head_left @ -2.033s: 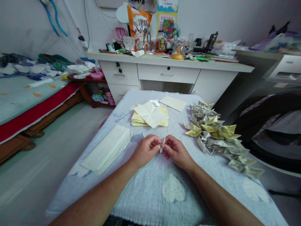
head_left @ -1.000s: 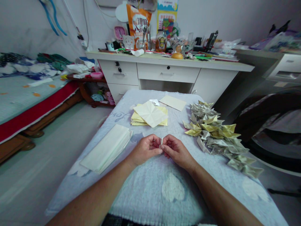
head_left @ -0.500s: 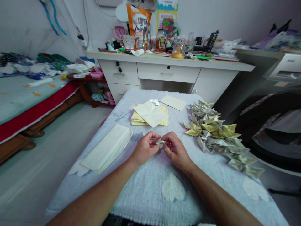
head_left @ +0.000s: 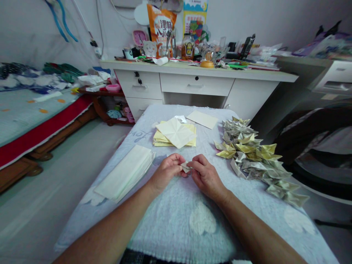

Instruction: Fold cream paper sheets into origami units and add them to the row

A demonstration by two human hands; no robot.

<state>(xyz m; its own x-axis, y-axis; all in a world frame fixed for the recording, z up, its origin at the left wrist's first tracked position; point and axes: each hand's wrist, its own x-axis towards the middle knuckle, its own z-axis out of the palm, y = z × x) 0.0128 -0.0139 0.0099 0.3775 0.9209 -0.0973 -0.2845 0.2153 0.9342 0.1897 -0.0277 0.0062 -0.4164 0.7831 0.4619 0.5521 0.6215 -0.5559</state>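
Between my hands is a small folded piece of pale paper (head_left: 186, 168), partly hidden by fingers. My left hand (head_left: 168, 170) pinches its left side between thumb and fingers. On the opposite side, my right hand (head_left: 205, 173) grips the paper's edge with its fingertips. Just beyond them lies a stack of yellow paper sheets (head_left: 159, 139), topped by a creased cream square sheet (head_left: 176, 132). Left of my left hand rests a pile of long white paper (head_left: 126, 174). Many folded paper pieces (head_left: 251, 154), grey and yellow, are heaped to the right.
A pale blue patterned cloth (head_left: 176, 220) covers the table. Near its far edge lies a flat cream card (head_left: 202, 120). Behind stands a white desk (head_left: 196, 82) crowded with items. A bed (head_left: 35, 110) is at left, a washing machine (head_left: 335, 80) at right.
The folded paper has turned between my fingers and shows a broader face. My left hand has shifted slightly left, and my right fingers have changed their hold.
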